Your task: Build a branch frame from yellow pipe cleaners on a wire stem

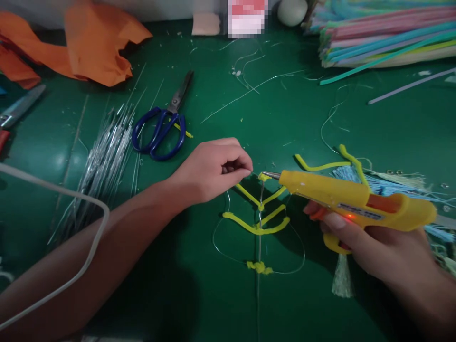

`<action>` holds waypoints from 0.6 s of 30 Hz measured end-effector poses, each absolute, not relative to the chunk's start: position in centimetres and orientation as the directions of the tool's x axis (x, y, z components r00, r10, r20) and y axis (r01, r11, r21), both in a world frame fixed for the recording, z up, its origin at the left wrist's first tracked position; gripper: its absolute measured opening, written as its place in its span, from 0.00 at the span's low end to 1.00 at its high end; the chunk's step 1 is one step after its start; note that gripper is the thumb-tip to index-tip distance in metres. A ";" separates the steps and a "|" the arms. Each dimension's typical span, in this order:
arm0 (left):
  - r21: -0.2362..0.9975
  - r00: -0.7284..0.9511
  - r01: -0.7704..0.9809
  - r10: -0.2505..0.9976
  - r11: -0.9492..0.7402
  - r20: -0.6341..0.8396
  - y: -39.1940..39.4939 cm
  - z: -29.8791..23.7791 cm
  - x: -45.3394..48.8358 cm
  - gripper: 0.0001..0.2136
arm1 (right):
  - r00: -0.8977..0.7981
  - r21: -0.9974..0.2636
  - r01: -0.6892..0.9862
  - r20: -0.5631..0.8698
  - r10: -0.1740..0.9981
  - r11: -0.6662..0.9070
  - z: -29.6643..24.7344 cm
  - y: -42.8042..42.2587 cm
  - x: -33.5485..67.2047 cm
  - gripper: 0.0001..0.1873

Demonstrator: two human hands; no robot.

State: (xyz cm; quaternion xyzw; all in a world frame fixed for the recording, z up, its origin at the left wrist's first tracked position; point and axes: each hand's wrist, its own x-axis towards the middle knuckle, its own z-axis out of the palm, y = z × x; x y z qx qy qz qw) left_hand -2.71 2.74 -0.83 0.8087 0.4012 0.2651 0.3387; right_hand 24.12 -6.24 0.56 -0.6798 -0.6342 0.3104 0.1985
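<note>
My right hand (370, 247) grips a yellow glue gun (356, 202), finger on its orange trigger, a red light glowing on its side. The metal nozzle points left at the top of a wire frame (259, 228) wrapped with yellow pipe cleaner pieces, lying on the green table. My left hand (213, 168) is closed in a pinch at the frame's top end, fingertips just left of the nozzle. A loose yellow pipe cleaner (322, 165) lies behind the gun.
Blue-handled scissors (162, 126) lie behind my left hand, beside a bundle of thin silver wires (103, 161). Orange cloth (89, 45) sits far left, coloured pipe cleaners (384, 35) far right, tassels (392, 183) under the gun. A white cord (89, 204) crosses my left forearm.
</note>
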 end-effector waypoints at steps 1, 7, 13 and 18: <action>0.762 0.537 0.470 0.830 -0.446 0.154 2.7 -0.8 -2.7 0.03 | -0.002 -0.707 0.695 -0.183 0.983 -0.131 0.5 -6.2 24.2 0.24; 0.777 0.531 0.462 0.835 -0.428 0.144 2.7 -0.7 -2.7 0.03 | 0.003 -0.942 0.241 -0.239 0.971 -0.232 0.6 -5.4 24.0 0.18; 0.773 0.536 0.467 0.833 -0.429 0.139 2.7 -0.6 -2.7 0.03 | -0.061 -0.902 0.194 -0.403 0.913 -0.386 1.7 -3.6 24.7 0.17; 0.763 0.536 0.472 0.831 -0.442 0.149 2.7 -0.5 -2.7 0.03 | -0.066 -0.864 0.258 -0.462 0.884 -0.432 1.5 -2.4 25.9 0.13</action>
